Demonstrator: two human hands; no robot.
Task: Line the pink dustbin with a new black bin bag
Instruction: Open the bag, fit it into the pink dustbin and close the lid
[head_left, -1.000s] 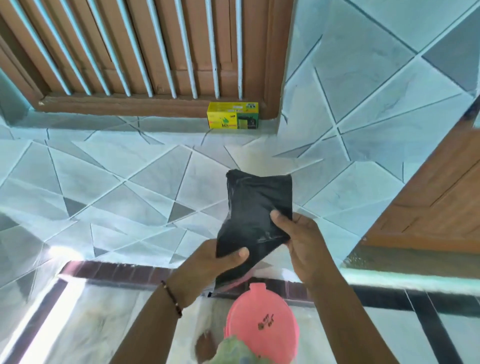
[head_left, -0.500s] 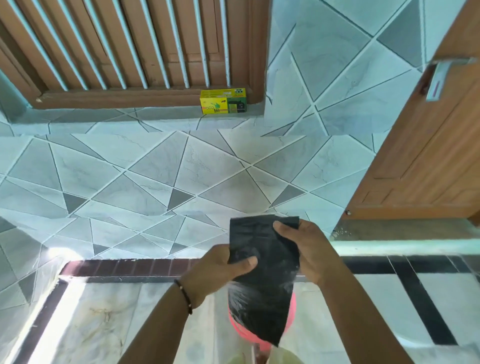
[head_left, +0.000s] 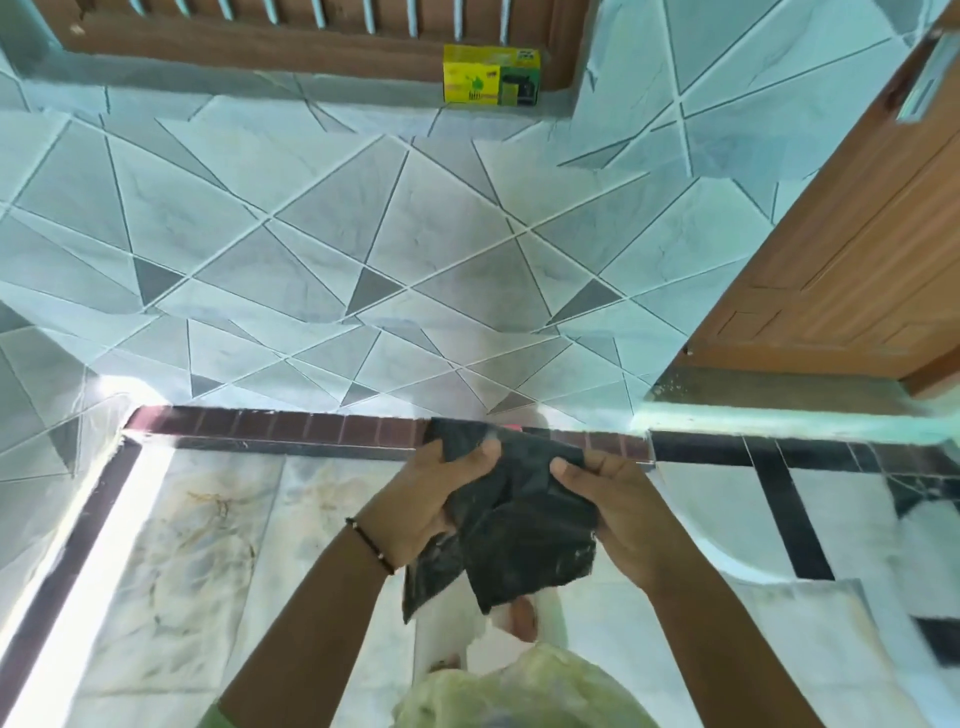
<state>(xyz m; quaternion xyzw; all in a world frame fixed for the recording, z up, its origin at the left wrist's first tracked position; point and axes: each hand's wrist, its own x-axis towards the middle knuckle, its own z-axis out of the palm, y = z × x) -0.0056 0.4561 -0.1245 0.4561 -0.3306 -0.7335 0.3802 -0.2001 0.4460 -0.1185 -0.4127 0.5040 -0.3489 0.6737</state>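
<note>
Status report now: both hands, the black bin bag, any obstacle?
Left hand and right hand both grip the crumpled black plastic bin bag, partly unfolded. Pink dustbin not visible. Nothing in the way.

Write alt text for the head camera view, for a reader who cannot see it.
Two bare hands, left hand and right hand, grip a crumpled, partly folded black bin bag above a marble floor. Behind is a tiled wall, a yellow box on a window ledge and a wooden door.

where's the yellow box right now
In the head view the yellow box sits at top centre on the tiled ledge below the wooden window frame, left of the door.
</note>
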